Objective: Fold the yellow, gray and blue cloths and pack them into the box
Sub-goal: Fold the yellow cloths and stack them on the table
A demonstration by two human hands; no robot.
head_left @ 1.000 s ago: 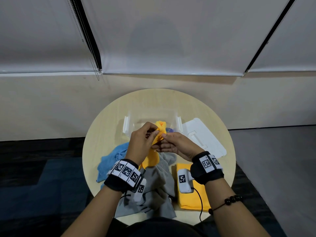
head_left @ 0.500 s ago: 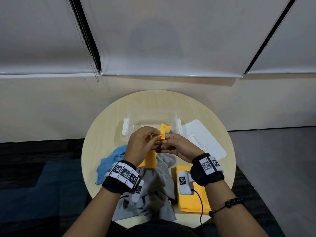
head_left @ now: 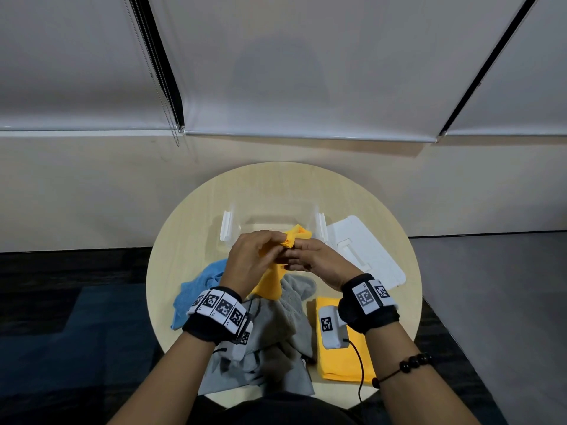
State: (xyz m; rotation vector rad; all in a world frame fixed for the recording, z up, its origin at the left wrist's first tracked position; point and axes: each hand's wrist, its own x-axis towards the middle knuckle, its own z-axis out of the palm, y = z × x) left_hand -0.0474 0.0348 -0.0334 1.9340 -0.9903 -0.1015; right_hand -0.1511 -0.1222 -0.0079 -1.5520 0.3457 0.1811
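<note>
Across the round surface (head_left: pixel 276 185) lie the gray cloth (head_left: pixel 276 335), crumpled nearest us, the blue cloth (head_left: pixel 196 289) at its left, a folded cloth (head_left: pixel 337 363) in yellow at its right, and the open box (head_left: pixel 227 230) beyond. Over the last second our left hand (head_left: pixel 248 262) and right hand (head_left: pixel 319 260) have drawn together. Both sets of fingers (head_left: pixel 294 256) now pinch the top of the yellow cloth (head_left: pixel 270 282), which hangs from them onto the gray. We judge we are still gathering its edge, with the fold barely begun.
</note>
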